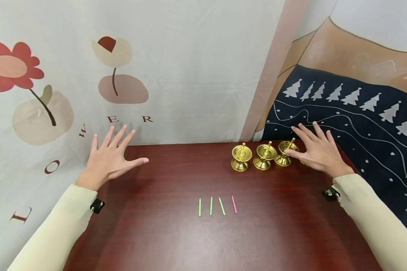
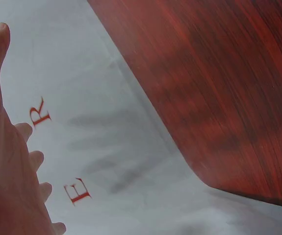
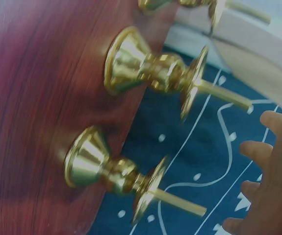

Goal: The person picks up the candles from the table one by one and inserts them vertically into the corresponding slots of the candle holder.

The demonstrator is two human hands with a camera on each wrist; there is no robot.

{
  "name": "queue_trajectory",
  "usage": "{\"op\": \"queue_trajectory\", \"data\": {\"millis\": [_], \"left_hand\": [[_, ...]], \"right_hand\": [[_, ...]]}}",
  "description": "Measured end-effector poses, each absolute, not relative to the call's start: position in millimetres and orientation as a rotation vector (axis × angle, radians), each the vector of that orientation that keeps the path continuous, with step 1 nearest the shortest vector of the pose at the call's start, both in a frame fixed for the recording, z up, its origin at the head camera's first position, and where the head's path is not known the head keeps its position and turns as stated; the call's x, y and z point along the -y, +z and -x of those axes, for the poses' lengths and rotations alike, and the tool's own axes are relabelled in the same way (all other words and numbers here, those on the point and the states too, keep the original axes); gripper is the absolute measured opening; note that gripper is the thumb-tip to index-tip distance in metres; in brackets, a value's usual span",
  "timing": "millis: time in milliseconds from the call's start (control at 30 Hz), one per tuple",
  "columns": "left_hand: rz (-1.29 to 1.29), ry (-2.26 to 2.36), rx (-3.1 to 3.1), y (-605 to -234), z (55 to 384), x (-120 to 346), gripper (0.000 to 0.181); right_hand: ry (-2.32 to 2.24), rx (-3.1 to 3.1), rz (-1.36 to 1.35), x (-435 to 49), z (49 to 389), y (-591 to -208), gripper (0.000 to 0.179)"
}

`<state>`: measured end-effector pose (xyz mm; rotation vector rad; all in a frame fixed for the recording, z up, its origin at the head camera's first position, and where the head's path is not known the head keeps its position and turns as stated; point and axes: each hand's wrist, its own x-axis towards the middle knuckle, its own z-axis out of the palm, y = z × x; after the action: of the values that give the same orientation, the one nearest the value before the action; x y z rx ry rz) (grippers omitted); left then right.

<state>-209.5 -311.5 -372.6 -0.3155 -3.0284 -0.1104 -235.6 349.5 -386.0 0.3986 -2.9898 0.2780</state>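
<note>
Along the far right of the dark red wood-grain table [image 1: 156, 226], gold metal pedestal holders [image 1: 262, 162] stand in a row by your R hand [image 1: 315, 151]; three thin green sticks [image 1: 211, 207] and one thin pink stick [image 1: 234, 205] lie approx. mid-table. Your L hand [image 1: 109, 158] is at far left; both hands are empty, fingers spread. Prob. you're at the reach, nothing grasped yet; next move likely calls for a fine pinch, w/o knocking holders. R hand hides most of a 4th; R-wrist view crops one; can't tell if thumb touches the 3rd.
</note>
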Motion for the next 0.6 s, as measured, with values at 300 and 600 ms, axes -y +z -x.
{"op": "queue_trajectory", "data": {"millis": [300,600], "left_hand": [[0.384,-0.110,2.948,-376,190,289,0.114],[0.501,-0.159,2.859,-396,171,257,0.112]], "right_hand": [[0.294,2.919,-0.496,-320,211,-383,0.099],[0.317,2.765,-0.669,-293,187,-403,0.100]]}}
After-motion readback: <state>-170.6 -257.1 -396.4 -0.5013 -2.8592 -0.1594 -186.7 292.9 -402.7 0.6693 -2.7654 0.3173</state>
